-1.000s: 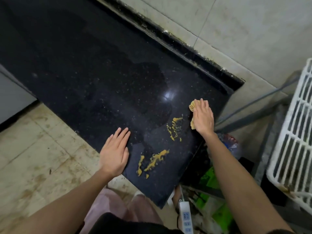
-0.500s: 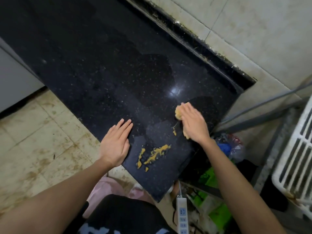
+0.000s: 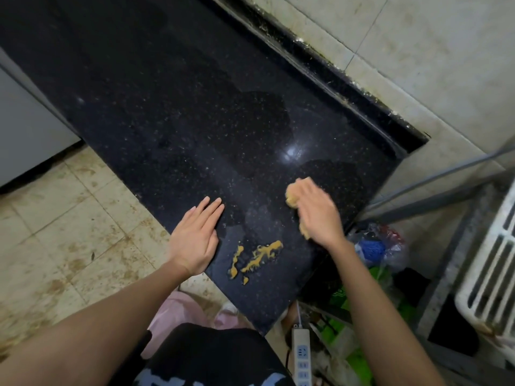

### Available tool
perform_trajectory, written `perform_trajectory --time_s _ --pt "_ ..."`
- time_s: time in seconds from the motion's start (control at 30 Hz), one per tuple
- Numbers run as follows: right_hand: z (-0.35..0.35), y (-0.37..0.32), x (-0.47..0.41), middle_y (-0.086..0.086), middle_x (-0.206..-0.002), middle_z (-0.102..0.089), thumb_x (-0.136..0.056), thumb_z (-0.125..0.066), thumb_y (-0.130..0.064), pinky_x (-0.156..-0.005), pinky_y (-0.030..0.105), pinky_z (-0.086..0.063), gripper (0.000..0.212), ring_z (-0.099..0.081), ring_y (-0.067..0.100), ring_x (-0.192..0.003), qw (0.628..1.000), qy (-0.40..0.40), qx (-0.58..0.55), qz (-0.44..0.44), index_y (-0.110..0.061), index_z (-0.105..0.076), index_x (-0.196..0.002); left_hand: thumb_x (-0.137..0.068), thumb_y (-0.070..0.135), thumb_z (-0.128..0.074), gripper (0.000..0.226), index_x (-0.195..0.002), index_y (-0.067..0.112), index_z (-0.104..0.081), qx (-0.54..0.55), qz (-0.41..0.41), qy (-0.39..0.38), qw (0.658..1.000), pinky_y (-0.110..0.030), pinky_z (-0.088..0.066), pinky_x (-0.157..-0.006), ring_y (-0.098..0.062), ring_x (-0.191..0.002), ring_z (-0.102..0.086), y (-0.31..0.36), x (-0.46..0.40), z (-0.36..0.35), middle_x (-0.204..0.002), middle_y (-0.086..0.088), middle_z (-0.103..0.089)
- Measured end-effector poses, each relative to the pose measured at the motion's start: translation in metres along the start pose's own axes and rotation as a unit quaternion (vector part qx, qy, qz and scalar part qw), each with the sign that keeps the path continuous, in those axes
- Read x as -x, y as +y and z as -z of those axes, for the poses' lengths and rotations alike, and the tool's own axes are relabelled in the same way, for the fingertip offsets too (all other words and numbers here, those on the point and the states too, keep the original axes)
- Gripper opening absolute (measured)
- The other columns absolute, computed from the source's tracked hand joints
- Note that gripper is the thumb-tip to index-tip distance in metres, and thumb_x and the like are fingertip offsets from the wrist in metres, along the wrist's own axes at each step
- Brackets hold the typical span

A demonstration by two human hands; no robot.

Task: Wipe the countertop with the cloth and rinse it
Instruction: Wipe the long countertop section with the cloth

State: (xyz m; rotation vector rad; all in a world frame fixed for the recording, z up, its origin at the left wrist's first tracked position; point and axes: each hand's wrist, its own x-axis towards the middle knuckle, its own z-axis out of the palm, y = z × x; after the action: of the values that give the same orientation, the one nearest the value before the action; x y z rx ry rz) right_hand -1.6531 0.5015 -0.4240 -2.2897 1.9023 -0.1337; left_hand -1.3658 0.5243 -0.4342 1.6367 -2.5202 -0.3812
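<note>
- The cloth [image 3: 293, 196], a yellow-tan wad, sits under the right hand [image 3: 316, 211] on the black speckled tabletop [image 3: 178, 112], near its right edge at about 3 o'clock from the left hand [image 3: 195, 240].
- Only two bits of the cloth show: a lump past the fingertips at 11 o'clock of the hand, and a strip under the heel of the palm at 6 o'clock, so its long axis runs roughly along the hand, from 11 toward 5 o'clock.
- The right hand's grip is curled down over the cloth, pressing it to the stone; the hand is motion-blurred.
- The left hand lies flat and spread on the front edge of the tabletop, fingers pointing to about 1 o'clock, its grip holding nothing.
- One patch of yellow-orange smears [image 3: 257, 257] lies between the hands, near the tabletop's front corner: a long streak running 8 to 2 o'clock, a shorter one to its left, and a small dab below.
- A white power strip [image 3: 301, 355] lies on the floor at 6 o'clock of the corner; its markings are too small to read.
- The pale print on the person's black shirt [image 3: 211, 360] is cut off and unreadable.
- A white wire rack [image 3: 493, 263] stands at the far right.
</note>
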Motion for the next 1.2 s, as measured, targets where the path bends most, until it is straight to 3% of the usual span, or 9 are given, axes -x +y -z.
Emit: perform_trajectory --time_s 0.2,0.47,0.57,0.7,0.77,0.9,1.0,1.07,1.2 --pt "-0.001 0.022 -0.034 0.005 -0.152 -0.029 -0.098 -0.023 -0.020 -0.112 0.036 -0.020 0.047 -0.020 0.024 -0.142 0.990 0.004 0.012 -0.141 -0.016 -0.034 -0.143 -0.089 0.027 -0.027 0.055 -0.137 0.006 -0.044 0.000 -0.007 0.004 1.000 -0.029 -0.010 -0.112 -0.021 -0.136 -0.028 -0.002 0.001 -0.002 -0.144 -0.007 -0.041" --pt "-0.008 -0.041 0.024 0.003 -0.139 -0.048 -0.088 -0.031 -0.019 -0.105 0.034 -0.028 0.045 -0.040 0.022 -0.132 0.997 -0.014 -0.032 0.075 -0.019 -0.054 -0.127 -0.089 0.027 -0.026 0.055 -0.137 0.006 -0.044 0.002 0.002 0.000 1.000 -0.026 -0.006 -0.112 -0.020 -0.136 -0.028 0.000 0.002 0.000 -0.144 -0.007 -0.041" --pt "0.007 0.016 -0.017 0.014 -0.128 -0.053 -0.087 -0.026 -0.017 -0.095 0.040 -0.040 0.044 -0.047 0.033 -0.121 0.998 0.039 0.006 -0.055 -0.012 -0.055 -0.120 -0.089 0.027 -0.027 0.055 -0.136 0.006 -0.045 0.004 0.002 0.005 1.000 -0.027 -0.008 -0.112 -0.020 -0.135 -0.029 0.000 0.001 0.000 -0.144 -0.006 -0.042" --pt "0.008 0.048 -0.055 0.006 -0.151 -0.030 -0.099 -0.025 -0.019 -0.110 0.038 -0.022 0.043 -0.022 0.026 -0.140 0.981 0.022 -0.004 -0.192 -0.017 -0.037 -0.141 -0.088 0.026 -0.028 0.054 -0.136 0.006 -0.046 0.002 -0.002 0.011 1.000 -0.028 -0.010 -0.112 -0.020 -0.135 -0.028 0.000 0.000 -0.001 -0.143 -0.007 -0.043" --pt "0.002 0.020 -0.064 0.010 -0.147 -0.037 -0.094 -0.020 -0.019 -0.107 0.039 -0.026 0.049 -0.030 0.029 -0.136 0.986 0.027 0.009 -0.162 -0.015 -0.042 -0.137 -0.088 0.026 -0.028 0.054 -0.135 0.006 -0.046 0.004 -0.002 0.013 1.000 -0.030 -0.014 -0.112 -0.021 -0.134 -0.030 0.000 0.000 -0.001 -0.143 -0.007 -0.043" --pt "-0.013 -0.049 -0.043 0.004 -0.146 -0.039 -0.093 -0.025 -0.020 -0.108 0.036 -0.026 0.048 -0.030 0.025 -0.138 0.999 -0.011 -0.015 0.045 -0.019 -0.044 -0.137 -0.088 0.025 -0.029 0.054 -0.135 0.006 -0.047 0.008 0.001 0.010 1.000 -0.034 -0.019 -0.110 -0.022 -0.134 -0.032 0.000 0.000 -0.002 -0.143 -0.006 -0.043" --pt "0.001 -0.032 -0.035 0.007 -0.140 -0.047 -0.094 -0.030 -0.023 -0.106 0.036 -0.031 0.043 -0.039 0.025 -0.132 0.994 -0.013 -0.045 0.097 -0.017 -0.052 -0.130 -0.088 0.026 -0.029 0.054 -0.135 0.007 -0.047 0.006 0.002 0.008 1.000 -0.032 -0.017 -0.111 -0.021 -0.134 -0.031 0.000 0.000 -0.002 -0.143 -0.006 -0.043" --pt "0.006 0.012 -0.040 0.012 -0.129 -0.055 -0.089 -0.027 -0.023 -0.096 0.039 -0.040 0.045 -0.049 0.031 -0.121 0.998 0.049 -0.035 -0.007 -0.013 -0.057 -0.121 -0.088 0.026 -0.029 0.054 -0.135 0.007 -0.046 0.004 0.001 0.007 1.000 -0.031 -0.015 -0.111 -0.020 -0.135 -0.029 0.000 0.000 -0.001 -0.143 -0.006 -0.043" --pt "0.007 0.075 -0.034 0.003 -0.152 -0.030 -0.100 -0.028 -0.021 -0.112 0.037 -0.018 0.042 -0.019 0.022 -0.142 0.974 0.027 -0.041 -0.223 -0.019 -0.039 -0.141 -0.088 0.026 -0.029 0.054 -0.135 0.006 -0.046 0.003 -0.001 0.004 1.000 -0.028 -0.010 -0.112 -0.020 -0.135 -0.028 -0.001 0.000 -0.001 -0.143 -0.006 -0.043"
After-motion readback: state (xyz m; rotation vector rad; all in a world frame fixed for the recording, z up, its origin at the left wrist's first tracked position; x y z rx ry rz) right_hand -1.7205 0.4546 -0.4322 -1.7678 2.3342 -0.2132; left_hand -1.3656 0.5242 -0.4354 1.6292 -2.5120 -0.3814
